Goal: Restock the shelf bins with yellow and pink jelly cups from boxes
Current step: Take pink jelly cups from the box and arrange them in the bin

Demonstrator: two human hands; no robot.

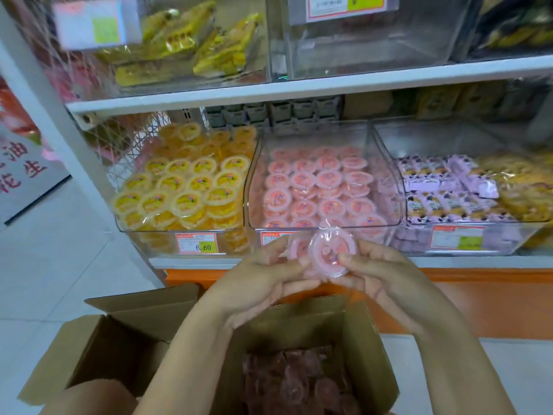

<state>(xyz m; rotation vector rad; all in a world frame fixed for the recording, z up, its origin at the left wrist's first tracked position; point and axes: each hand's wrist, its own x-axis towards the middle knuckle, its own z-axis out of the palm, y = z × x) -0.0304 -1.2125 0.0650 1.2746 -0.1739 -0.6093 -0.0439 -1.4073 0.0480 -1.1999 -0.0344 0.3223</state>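
My left hand [257,280] and my right hand [386,274] hold pink jelly cups [327,253] between them, in front of the pink bin's lower edge. The front cup faces me with its round lid; a second one shows behind it on the left. The clear pink bin [323,187] on the shelf is filled with pink cups. To its left, the yellow bin [185,190] is heaped with yellow jelly cups. Below my arms stands an open cardboard box [353,339] with several pink cups lying at its bottom.
A second open cardboard box [98,348] stands at the lower left. Right of the pink bin is a bin of purple packets [443,190]. Price tags [197,243] hang on the bin fronts. An upper shelf [299,88] carries more bins. White floor tiles lie at the left.
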